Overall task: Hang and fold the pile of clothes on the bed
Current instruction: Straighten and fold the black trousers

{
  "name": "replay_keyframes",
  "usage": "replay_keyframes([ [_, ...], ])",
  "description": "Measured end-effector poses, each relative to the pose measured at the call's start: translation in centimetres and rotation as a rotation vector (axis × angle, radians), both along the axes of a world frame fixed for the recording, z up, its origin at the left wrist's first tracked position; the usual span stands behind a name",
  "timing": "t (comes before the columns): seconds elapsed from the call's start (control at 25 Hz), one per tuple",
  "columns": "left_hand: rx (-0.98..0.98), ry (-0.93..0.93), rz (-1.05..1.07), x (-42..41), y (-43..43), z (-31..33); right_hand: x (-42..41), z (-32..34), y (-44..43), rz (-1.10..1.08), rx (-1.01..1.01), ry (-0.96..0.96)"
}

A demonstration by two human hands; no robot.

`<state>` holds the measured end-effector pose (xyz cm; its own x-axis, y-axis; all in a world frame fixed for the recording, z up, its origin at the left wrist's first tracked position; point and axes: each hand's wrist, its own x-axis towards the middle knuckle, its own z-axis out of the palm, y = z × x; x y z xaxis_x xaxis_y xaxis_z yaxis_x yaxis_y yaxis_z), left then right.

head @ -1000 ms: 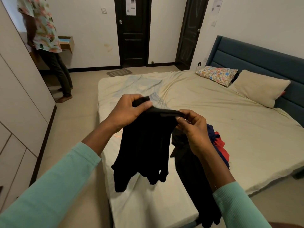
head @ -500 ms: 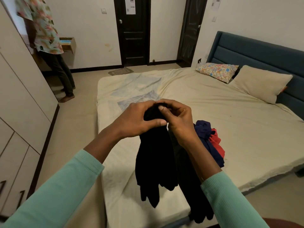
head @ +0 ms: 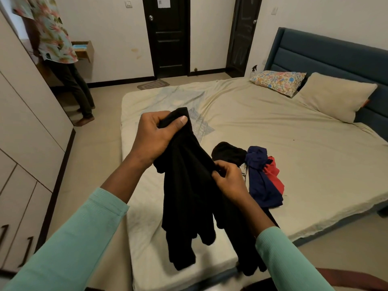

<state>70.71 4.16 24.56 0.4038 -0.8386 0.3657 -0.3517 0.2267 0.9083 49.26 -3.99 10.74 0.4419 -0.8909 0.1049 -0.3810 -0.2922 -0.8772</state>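
A black garment hangs doubled over above the near corner of the bed. My left hand grips its bunched top end, thumb pressed on the cloth. My right hand pinches the garment's right edge lower down. Just right of my hands a small pile lies on the sheet: a black piece, a navy blue piece and a red piece. The lower part of the held garment dangles past the mattress edge.
A floral pillow and a beige pillow lie against the blue headboard. White wardrobe doors line the left wall. A person in a floral shirt stands at the far left. Two dark doors are behind.
My hands came together, folding the black garment in half. Now the left hand holds the top alone and the right hand has slid down to its right edge.
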Motion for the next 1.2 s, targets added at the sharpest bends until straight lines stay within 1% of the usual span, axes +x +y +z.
replay_keyframes([
  [0.12, -0.082, 0.135, 0.064, -0.6, 0.0, 0.3, -0.2, -2.1, -1.0, -0.015, -0.052, 0.232],
  [0.16, -0.109, 0.186, 0.072, -0.9, 0.0, 0.3, -0.1, -2.8, -1.2, -0.056, -0.057, 0.268],
  [0.2, -0.14, 0.239, 0.075, -1.1, 0.0, 0.3, 0.2, -3.4, -1.4, -0.109, -0.043, 0.268],
  [0.24, -0.174, 0.287, 0.081, -1.2, -0.1, 0.1, 0.5, -3.7, -1.7, -0.157, -0.013, 0.225],
  [0.28, -0.199, 0.303, 0.102, -1.0, -0.2, -0.2, 1.0, -3.4, -1.9, -0.194, 0.031, 0.13],
  [0.32, -0.203, 0.277, 0.13, -0.6, -0.4, -0.6, 1.5, -3.1, -2.2, -0.211, 0.073, 0.003],
  [0.36, -0.166, 0.209, 0.146, 0.2, -0.7, -1.3, 2.0, -2.4, -2.4, -0.202, 0.109, -0.109],
  [0.4, -0.085, 0.124, 0.125, 1.1, -1.0, -2.1, 2.4, -1.4, -2.7, -0.161, 0.128, -0.184],
  [0.44, 0.034, 0.047, 0.051, 1.9, -1.1, -3.1, 2.9, -0.1, -2.7, -0.086, 0.134, -0.214],
  [0.48, 0.172, -0.005, -0.067, 2.4, -1.1, -4.2, 3.4, 1.2, -2.6, 0.015, 0.144, -0.226],
  [0.56, 0.411, -0.095, -0.3, 2.5, -1.0, -6.3, 4.5, 4.1, -2.1, 0.219, 0.167, -0.208],
  [0.6, 0.467, -0.13, -0.363, 2.2, -1.0, -7.2, 5.1, 5.2, -1.9, 0.295, 0.16, -0.186],
  [0.64, 0.476, -0.151, -0.375, 2.1, -1.0, -8.0, 5.6, 6.1, -1.8, 0.34, 0.143, -0.176],
  [0.68, 0.461, -0.139, -0.353, 2.1, -1.1, -8.4, 6.1, 6.7, -1.7, 0.34, 0.123, -0.181],
  [0.72, 0.432, -0.09, -0.312, 2.3, -1.1, -8.7, 6.4, 6.8, -1.7, 0.283, 0.105, -0.206],
  [0.76, 0.401, -0.016, -0.262, 2.7, -1.1, -8.8, 6.4, 6.8, -1.8, 0.167, 0.099, -0.246],
  [0.84, 0.337, 0.126, -0.192, 3.5, -1.0, -8.9, 5.4, 5.7, -2.0, -0.128, 0.145, -0.327],
  [0.92, 0.296, 0.206, -0.179, 4.2, -0.7, -8.7, 4.0, 3.9, -1.4, -0.315, 0.313, -0.343],
  [1.0, 0.285, 0.25, -0.178, 4.5, -0.6, -8.4, 3.4, 1.7, 0.0, -0.393, 0.581, -0.302],
  [1.04, 0.278, 0.272, -0.176, 4.7, -0.6, -8.4, 3.5, 0.8, 0.8, -0.408, 0.728, -0.296],
  [1.12, 0.274, 0.301, -0.168, 4.8, -0.7, -8.2, 4.2, -0.5, 2.1, -0.373, 0.993, -0.337],
  [1.16, 0.275, 0.301, -0.161, 4.9, -0.8, -8.2, 4.7, -0.8, 2.7, -0.339, 1.082, -0.377],
  [1.2, 0.276, 0.293, -0.155, 4.9, -1.0, -8.3, 5.2, -1.0, 3.2, -0.315, 1.129, -0.413],
])
